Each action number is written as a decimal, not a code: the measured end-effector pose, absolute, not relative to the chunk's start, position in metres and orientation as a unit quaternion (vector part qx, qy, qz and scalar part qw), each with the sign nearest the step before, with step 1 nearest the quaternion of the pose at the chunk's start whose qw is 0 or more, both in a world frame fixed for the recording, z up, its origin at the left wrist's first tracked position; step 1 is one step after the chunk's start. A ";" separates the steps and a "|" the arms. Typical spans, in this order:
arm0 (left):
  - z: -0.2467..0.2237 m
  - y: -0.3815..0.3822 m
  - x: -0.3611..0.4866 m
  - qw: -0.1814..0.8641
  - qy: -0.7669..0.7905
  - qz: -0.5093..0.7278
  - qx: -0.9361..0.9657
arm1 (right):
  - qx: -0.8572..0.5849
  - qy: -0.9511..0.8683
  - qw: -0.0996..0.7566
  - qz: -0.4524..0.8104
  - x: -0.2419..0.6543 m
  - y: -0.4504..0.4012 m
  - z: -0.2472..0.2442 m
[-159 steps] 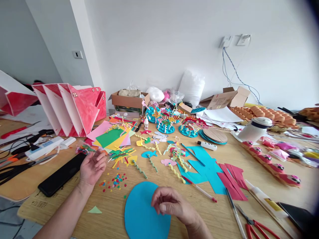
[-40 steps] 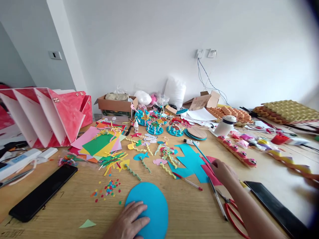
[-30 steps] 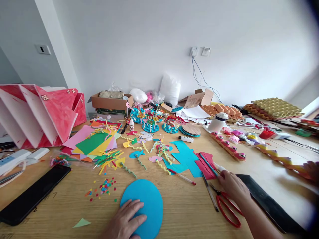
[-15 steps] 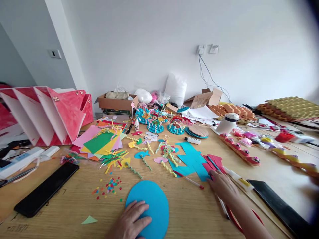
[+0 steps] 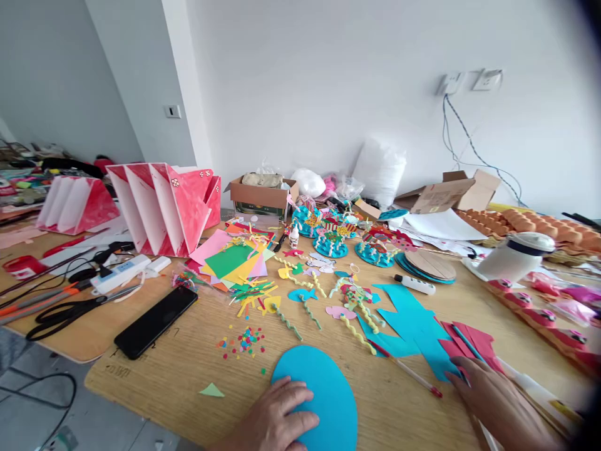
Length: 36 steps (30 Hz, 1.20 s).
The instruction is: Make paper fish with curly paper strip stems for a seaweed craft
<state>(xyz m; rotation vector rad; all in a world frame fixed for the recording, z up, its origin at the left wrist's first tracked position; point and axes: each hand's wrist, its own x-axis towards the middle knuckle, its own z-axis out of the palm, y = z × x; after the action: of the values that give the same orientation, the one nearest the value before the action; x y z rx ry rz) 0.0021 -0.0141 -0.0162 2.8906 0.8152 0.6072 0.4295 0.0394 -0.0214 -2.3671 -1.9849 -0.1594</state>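
A blue oval disc (image 5: 331,382) lies at the front of the table. My left hand (image 5: 282,413) rests on its left part with the fingers spread, pressing nothing else. To the right, my right hand (image 5: 498,394) is low over the edge of cut blue paper (image 5: 413,322) and red paper (image 5: 476,341). Its fingers are curled together, with a bit of blue between them that I cannot identify. A slim blue stick (image 5: 464,341) lies on the red paper just beyond the fingertips. Left of this hand is a pen with a red cap (image 5: 422,379).
Paper fish with twisted strips (image 5: 352,294), confetti dots (image 5: 248,338) and coloured sheets (image 5: 230,260) cover the middle. A black phone (image 5: 157,322) and scissors (image 5: 70,310) lie left. Decorated blue discs (image 5: 331,247), a glue bottle (image 5: 414,285) and a white jar (image 5: 511,260) stand farther back.
The view has turned to the left, so things appear shifted rightward and more of the left table shows. My left hand stays on the blue disc; my right hand stays by the papers.
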 end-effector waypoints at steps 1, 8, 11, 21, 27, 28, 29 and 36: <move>-0.017 -0.013 0.002 0.035 0.264 0.204 0.942 | -0.767 -0.640 0.010 -0.042 0.428 0.043 -0.021; -0.018 -0.014 0.002 0.028 0.257 0.222 0.940 | -0.784 -0.620 -0.023 0.011 0.400 0.061 0.009; -0.020 -0.012 0.000 0.018 0.251 0.227 0.941 | -0.788 -0.615 -0.022 0.014 0.390 0.068 0.016; -0.025 -0.006 0.001 -0.027 0.227 0.272 0.935 | -0.781 -0.623 -0.009 0.041 0.377 0.105 0.010; -0.021 -0.005 0.003 -0.043 0.230 0.278 0.932 | -0.792 -0.609 -0.011 0.041 0.391 0.135 0.014; -0.021 -0.005 0.003 -0.041 0.233 0.274 0.932 | -0.790 -0.611 -0.015 0.045 0.394 0.140 0.015; -0.020 -0.005 0.004 -0.039 0.234 0.275 0.932 | -0.788 -0.613 -0.021 0.050 0.398 0.145 0.016; -0.034 -0.001 0.000 0.011 0.250 0.276 0.928 | -0.769 -0.626 -0.082 0.100 0.420 0.173 0.020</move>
<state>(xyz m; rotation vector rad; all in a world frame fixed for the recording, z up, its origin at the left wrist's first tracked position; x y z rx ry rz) 0.0002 -0.0010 -0.0341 2.8945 0.7783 0.8620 0.4203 0.1728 0.0205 -2.5511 -2.0770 0.3303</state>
